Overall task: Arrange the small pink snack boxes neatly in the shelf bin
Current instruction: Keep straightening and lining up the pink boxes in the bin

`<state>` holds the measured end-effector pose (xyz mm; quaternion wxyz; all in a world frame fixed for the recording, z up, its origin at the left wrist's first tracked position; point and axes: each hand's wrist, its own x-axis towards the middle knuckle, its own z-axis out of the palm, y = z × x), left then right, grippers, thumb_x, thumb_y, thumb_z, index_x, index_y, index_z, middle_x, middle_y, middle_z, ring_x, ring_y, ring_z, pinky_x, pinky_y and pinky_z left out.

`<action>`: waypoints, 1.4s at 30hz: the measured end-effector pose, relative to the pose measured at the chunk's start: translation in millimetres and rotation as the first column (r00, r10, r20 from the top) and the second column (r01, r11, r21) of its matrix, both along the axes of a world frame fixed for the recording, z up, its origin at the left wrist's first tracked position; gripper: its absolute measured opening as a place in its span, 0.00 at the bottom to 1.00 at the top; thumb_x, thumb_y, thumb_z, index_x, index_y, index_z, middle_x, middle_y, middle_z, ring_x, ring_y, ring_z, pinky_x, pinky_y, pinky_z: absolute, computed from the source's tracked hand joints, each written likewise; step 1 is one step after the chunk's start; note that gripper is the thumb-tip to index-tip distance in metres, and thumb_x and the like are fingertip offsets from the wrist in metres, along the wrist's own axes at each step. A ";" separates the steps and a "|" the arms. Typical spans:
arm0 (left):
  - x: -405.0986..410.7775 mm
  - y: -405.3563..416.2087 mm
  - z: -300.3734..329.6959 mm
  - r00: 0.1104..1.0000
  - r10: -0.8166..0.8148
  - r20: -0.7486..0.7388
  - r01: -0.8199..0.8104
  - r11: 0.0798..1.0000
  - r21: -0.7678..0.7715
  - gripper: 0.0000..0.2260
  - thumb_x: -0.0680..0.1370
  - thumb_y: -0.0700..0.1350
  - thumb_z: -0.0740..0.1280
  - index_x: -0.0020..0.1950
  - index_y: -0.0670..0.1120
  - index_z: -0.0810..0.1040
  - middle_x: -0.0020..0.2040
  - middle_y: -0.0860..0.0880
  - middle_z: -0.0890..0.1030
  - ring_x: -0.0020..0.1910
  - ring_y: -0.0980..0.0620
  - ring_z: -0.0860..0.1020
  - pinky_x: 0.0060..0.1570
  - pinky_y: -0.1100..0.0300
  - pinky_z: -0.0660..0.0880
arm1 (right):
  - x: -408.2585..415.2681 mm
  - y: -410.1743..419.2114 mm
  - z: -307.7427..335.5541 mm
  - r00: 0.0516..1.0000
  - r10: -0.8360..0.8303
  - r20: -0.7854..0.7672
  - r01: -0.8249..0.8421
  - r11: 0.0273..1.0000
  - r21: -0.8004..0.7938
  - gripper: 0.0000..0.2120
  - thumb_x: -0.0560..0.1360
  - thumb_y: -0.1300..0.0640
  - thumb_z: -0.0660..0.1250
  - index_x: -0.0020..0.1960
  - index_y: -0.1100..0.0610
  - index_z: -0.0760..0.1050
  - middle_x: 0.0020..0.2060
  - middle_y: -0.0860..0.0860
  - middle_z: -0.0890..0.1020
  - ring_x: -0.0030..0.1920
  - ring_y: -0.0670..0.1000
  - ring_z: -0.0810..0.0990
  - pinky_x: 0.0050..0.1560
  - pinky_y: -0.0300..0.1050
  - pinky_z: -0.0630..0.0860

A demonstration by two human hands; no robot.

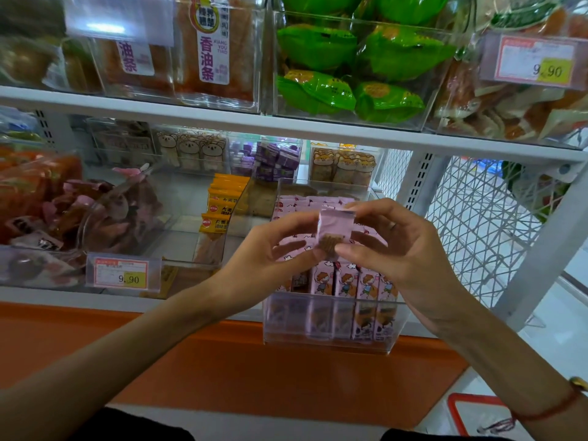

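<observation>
A clear plastic bin [397,326] sits on the lower shelf, pulled partly over the front edge. Inside it stand several small pink snack boxes [366,284] upright in rows, cartoon figures facing front. Above the bin I hold one pink snack box [335,226] between both hands. My left hand [270,249] pinches its lower left side with thumb and fingers. My right hand [391,246] pinches its top and bottom right. The hands hide the middle rows of the bin.
Left of the bin stand a bin of yellow-orange packets [222,202] and one of dark pink wrapped snacks [105,214], with a price tag [122,275]. Purple and bear-print packs line the back. A white wire side panel [477,224] closes the right. An orange ledge [254,367] runs below.
</observation>
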<state>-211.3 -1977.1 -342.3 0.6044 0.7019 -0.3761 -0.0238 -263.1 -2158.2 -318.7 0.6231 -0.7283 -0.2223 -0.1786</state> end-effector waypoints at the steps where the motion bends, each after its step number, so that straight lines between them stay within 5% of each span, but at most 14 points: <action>1: 0.6 0.2 -0.6 1.000 -0.002 -0.005 0.002 1.000 0.001 0.21 0.73 0.45 0.67 0.66 0.47 0.74 0.63 0.55 0.78 0.64 0.57 0.75 0.66 0.59 0.71 | -0.5 0.5 0.5 1.000 -0.008 -0.001 0.008 1.000 -0.006 0.17 0.64 0.62 0.74 0.46 0.42 0.80 0.50 0.49 0.83 0.57 0.51 0.80 0.61 0.54 0.76; 7: 4.5 -1.6 -0.6 0.983 0.075 -0.170 -0.100 0.985 -0.143 0.17 0.70 0.51 0.69 0.58 0.52 0.76 0.53 0.56 0.83 0.53 0.56 0.82 0.49 0.64 0.79 | -3.0 4.0 -3.1 0.969 -0.211 0.132 0.240 0.931 -0.275 0.37 0.67 0.53 0.76 0.71 0.42 0.63 0.65 0.39 0.72 0.65 0.41 0.71 0.64 0.36 0.70; 13: 1.4 -5.8 1.9 0.945 0.138 -0.295 -0.205 0.956 -0.209 0.24 0.67 0.54 0.72 0.59 0.47 0.75 0.51 0.54 0.83 0.49 0.55 0.83 0.42 0.64 0.80 | -3.3 14.4 -6.0 0.946 -0.283 0.155 0.321 0.879 -0.352 0.17 0.71 0.56 0.73 0.58 0.50 0.74 0.55 0.44 0.79 0.56 0.44 0.78 0.55 0.43 0.78; 15: 4.3 -3.6 2.7 0.934 0.142 -0.329 -0.217 0.955 -0.204 0.28 0.67 0.56 0.72 0.65 0.49 0.72 0.58 0.51 0.81 0.53 0.56 0.82 0.49 0.61 0.80 | -1.8 13.6 -4.6 0.972 -0.232 -0.029 0.220 0.950 -0.222 0.12 0.71 0.59 0.71 0.53 0.50 0.77 0.50 0.45 0.82 0.52 0.45 0.81 0.50 0.42 0.79; 18: 8.6 2.1 6.2 0.917 0.015 -0.398 -0.147 0.941 -0.305 0.27 0.73 0.53 0.71 0.70 0.52 0.68 0.62 0.48 0.79 0.60 0.52 0.79 0.58 0.55 0.77 | 2.8 10.0 -4.4 0.925 -0.001 -0.380 0.074 0.981 0.178 0.12 0.66 0.58 0.68 0.50 0.53 0.79 0.43 0.49 0.85 0.43 0.46 0.83 0.40 0.36 0.79; 23: 9.1 6.9 10.4 0.897 0.006 -0.442 -0.204 0.893 -0.402 0.21 0.70 0.47 0.71 0.62 0.49 0.75 0.56 0.47 0.82 0.55 0.50 0.82 0.49 0.61 0.79 | 6.1 3.5 -5.5 0.823 0.244 -0.513 -0.022 0.916 0.400 0.16 0.67 0.54 0.69 0.53 0.57 0.81 0.44 0.54 0.84 0.44 0.49 0.83 0.41 0.40 0.81; 29: 4.7 -2.8 9.4 0.903 0.180 -0.389 -0.308 0.905 -0.295 0.19 0.71 0.46 0.73 0.60 0.47 0.73 0.57 0.45 0.79 0.50 0.53 0.83 0.42 0.63 0.80 | 13.8 2.4 -11.7 0.889 -0.098 -0.447 0.233 0.938 0.258 0.22 0.65 0.54 0.70 0.58 0.56 0.77 0.47 0.53 0.84 0.45 0.48 0.84 0.47 0.42 0.79; 34: 6.1 -2.2 12.3 0.920 0.194 -0.339 -0.285 0.927 -0.243 0.10 0.76 0.44 0.69 0.56 0.49 0.76 0.50 0.48 0.82 0.47 0.56 0.83 0.41 0.65 0.79 | 20.1 3.3 -14.4 0.907 -0.187 -0.377 0.258 0.955 0.145 0.24 0.66 0.49 0.70 0.61 0.53 0.75 0.48 0.48 0.84 0.48 0.47 0.84 0.54 0.47 0.79; 38: 13.7 0.0 16.3 0.933 0.335 -0.127 -0.357 0.905 -0.231 0.12 0.77 0.42 0.68 0.60 0.47 0.74 0.48 0.51 0.84 0.49 0.54 0.83 0.47 0.61 0.80 | 35.3 -1.5 -24.4 0.874 -0.461 -0.153 0.406 0.866 -0.292 0.22 0.74 0.50 0.68 0.65 0.49 0.68 0.57 0.44 0.76 0.53 0.43 0.77 0.48 0.38 0.77; 42: 35.5 -7.5 18.0 0.903 0.418 0.100 -0.415 0.909 -0.045 0.18 0.77 0.41 0.69 0.66 0.48 0.71 0.57 0.49 0.79 0.55 0.54 0.79 0.55 0.54 0.78 | 40.7 -9.3 -42.3 0.897 -0.441 0.035 0.349 0.657 -0.669 0.18 0.78 0.53 0.63 0.68 0.49 0.68 0.63 0.49 0.75 0.53 0.42 0.73 0.55 0.35 0.72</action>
